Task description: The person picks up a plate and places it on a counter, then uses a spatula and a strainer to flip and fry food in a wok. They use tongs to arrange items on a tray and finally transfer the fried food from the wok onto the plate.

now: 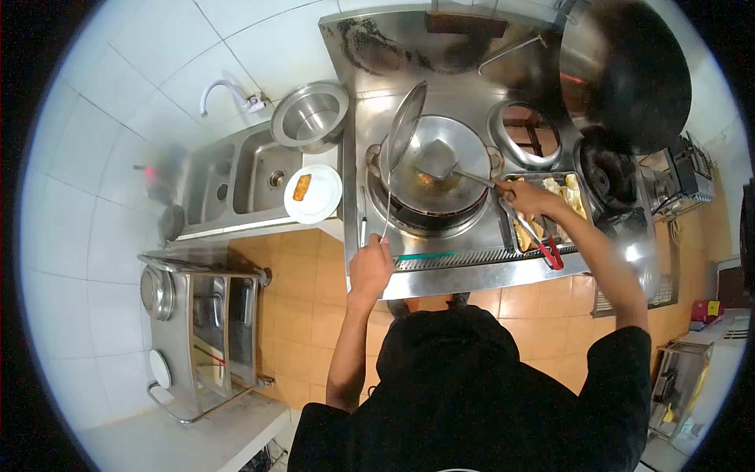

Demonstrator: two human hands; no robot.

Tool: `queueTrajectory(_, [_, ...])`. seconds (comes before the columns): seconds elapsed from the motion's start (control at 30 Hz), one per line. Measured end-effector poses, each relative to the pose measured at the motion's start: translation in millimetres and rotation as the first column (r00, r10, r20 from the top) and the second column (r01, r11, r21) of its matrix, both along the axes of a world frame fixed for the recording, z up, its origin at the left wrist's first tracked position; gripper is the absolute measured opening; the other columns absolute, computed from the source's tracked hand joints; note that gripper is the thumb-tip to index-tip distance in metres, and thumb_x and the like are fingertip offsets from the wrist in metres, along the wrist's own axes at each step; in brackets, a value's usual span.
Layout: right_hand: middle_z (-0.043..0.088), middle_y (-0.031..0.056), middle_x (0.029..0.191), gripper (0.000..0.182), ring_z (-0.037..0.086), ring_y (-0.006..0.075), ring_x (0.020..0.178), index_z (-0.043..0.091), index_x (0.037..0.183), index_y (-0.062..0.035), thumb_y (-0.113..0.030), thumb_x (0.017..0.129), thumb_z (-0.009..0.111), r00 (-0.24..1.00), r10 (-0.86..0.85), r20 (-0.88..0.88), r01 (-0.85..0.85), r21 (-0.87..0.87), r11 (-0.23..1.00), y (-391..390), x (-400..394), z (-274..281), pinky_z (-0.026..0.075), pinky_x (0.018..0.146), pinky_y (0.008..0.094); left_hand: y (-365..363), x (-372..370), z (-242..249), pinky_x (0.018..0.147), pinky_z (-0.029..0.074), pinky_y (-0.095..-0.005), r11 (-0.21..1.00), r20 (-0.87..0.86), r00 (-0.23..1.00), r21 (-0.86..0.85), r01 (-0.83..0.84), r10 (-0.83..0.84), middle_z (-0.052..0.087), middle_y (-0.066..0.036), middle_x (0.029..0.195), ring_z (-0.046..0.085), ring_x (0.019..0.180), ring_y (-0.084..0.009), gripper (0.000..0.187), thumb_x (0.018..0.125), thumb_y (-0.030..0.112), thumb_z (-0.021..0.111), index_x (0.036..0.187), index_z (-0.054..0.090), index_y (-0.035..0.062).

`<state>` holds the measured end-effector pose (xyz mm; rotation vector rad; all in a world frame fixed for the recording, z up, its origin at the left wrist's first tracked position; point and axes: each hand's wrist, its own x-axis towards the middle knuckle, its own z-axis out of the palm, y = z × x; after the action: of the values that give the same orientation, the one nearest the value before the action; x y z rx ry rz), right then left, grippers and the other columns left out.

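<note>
My left hand is closed around the long thin handle of a skimmer, whose round head is tilted above the left side of the wok. In my right hand is the handle of a wok spatula, its broad blade inside the wok. A little liquid, probably oil, shows at the wok's bottom. Right of the wok, partly under my right forearm, a metal tray holds several pale yellowish food pieces. Red-handled tongs lie across the tray's front edge.
Left of the stove, a white plate bears one browned fried piece. A metal pot stands by the sink. A large dark wok or lid leans at the back right, near a burner. A trolley stands lower left.
</note>
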<state>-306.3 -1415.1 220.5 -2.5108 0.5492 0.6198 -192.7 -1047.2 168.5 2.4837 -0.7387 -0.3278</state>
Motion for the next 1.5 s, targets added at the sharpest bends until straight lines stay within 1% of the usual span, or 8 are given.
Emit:
queueTrajectory(0.1, [0.064, 0.0246, 0.117, 0.053, 0.064, 0.0342, 0.103, 0.045, 0.145, -0.0135, -0.021, 0.093, 0.046, 0.996, 0.067, -0.059, -0.068, -0.016, 0.998, -8, 8, -1, 0.048, 0.091, 0.0391, -2, -1, -2, 0.066, 0.047, -0.0579, 1.0, -0.013, 1.0, -0.014, 0.0, 0.0, 0.063, -0.03, 0.072, 0.063, 0.071, -0.049, 0.032, 0.101, 0.027, 0.042, 0.096, 0.055, -0.0015])
queueTrajectory(0.17, [0.064, 0.0245, 0.116, 0.051, 0.064, 0.0349, 0.104, 0.044, 0.146, -0.0154, -0.022, 0.095, 0.045, 0.993, 0.103, -0.061, -0.106, -0.037, 0.994, -14, 8, -14, 0.048, 0.091, 0.0395, -4, -1, -5, 0.066, 0.047, -0.0575, 1.0, -0.031, 0.999, -0.002, -0.011, 0.011, 0.063, -0.029, 0.072, 0.063, 0.071, -0.0486, 0.031, 0.101, 0.027, 0.042, 0.096, 0.054, -0.0014])
queueTrajectory(0.23, [0.061, 0.0264, 0.122, 0.049, 0.06, 0.0426, 0.111, 0.044, 0.145, -0.0202, -0.023, 0.097, 0.041, 0.998, 0.035, -0.047, -0.038, -0.068, 0.997, -7, 3, -14, 0.046, 0.098, 0.0464, -5, -1, -5, 0.065, 0.048, -0.0572, 0.998, -0.015, 1.0, -0.061, 0.008, -0.009, 0.063, -0.029, 0.071, 0.063, 0.07, -0.0481, 0.03, 0.101, 0.025, 0.043, 0.094, 0.053, -0.0014])
queueTrajectory(0.53, [0.062, 0.0273, 0.121, 0.049, 0.062, 0.0403, 0.11, 0.043, 0.147, -0.0157, -0.019, 0.098, 0.043, 0.997, -0.029, 0.073, 0.028, 0.012, 1.0, 1, -19, -41, 0.047, 0.097, 0.0435, -5, 3, -7, 0.058, 0.049, -0.0549, 0.991, -0.023, 0.997, -0.113, 0.068, -0.071, 0.062, -0.028, 0.066, 0.062, 0.062, -0.0477, 0.03, 0.101, 0.025, 0.044, 0.089, 0.051, -0.0012])
queueTrajectory(0.77, [0.063, 0.0284, 0.115, 0.048, 0.063, 0.0379, 0.105, 0.04, 0.148, -0.0183, -0.019, 0.1, 0.044, 0.999, -0.05, -0.011, 0.05, 0.018, 0.999, 6, -14, -30, 0.046, 0.094, 0.0385, -7, 3, -4, 0.056, 0.049, -0.0548, 0.99, -0.016, 0.996, -0.113, 0.084, -0.086, 0.06, -0.028, 0.064, 0.061, 0.06, -0.0476, 0.03, 0.101, 0.025, 0.045, 0.087, 0.051, -0.0011])
queueTrajectory(0.87, [0.062, 0.0279, 0.12, 0.05, 0.062, 0.0392, 0.109, 0.041, 0.147, -0.0113, -0.021, 0.099, 0.044, 0.998, -0.062, -0.027, 0.063, 0.036, 0.997, 8, -15, -28, 0.046, 0.096, 0.0411, -8, 3, -6, 0.056, 0.049, -0.0547, 0.99, -0.012, 0.996, -0.113, 0.085, -0.087, 0.061, -0.028, 0.064, 0.061, 0.06, -0.0476, 0.03, 0.101, 0.025, 0.045, 0.086, 0.051, -0.001])
queueTrajectory(1.03, [0.061, 0.0277, 0.123, 0.048, 0.06, 0.0373, 0.114, 0.04, 0.149, -0.02, -0.021, 0.101, 0.043, 0.996, -0.079, -0.037, 0.08, 0.018, 0.997, 7, -16, -31, 0.043, 0.1, 0.0386, -9, 4, -2, 0.056, 0.049, -0.0544, 0.99, -0.026, 0.996, -0.116, 0.082, -0.086, 0.061, -0.028, 0.065, 0.061, 0.061, -0.0477, 0.031, 0.101, 0.025, 0.045, 0.086, 0.052, -0.0014])
queueTrajectory(1.5, [0.054, 0.0224, 0.137, 0.05, 0.054, 0.0392, 0.123, 0.036, 0.151, -0.0225, -0.03, 0.101, 0.04, 0.991, -0.075, -0.113, 0.074, -0.009, 0.997, 10, -10, -20, 0.042, 0.104, 0.0421, -11, 7, 1, 0.06, 0.051, -0.0539, 0.996, -0.048, 0.997, -0.076, 0.049, -0.053, 0.063, -0.028, 0.068, 0.063, 0.065, -0.0476, 0.035, 0.101, 0.027, 0.043, 0.085, 0.055, -0.0018])
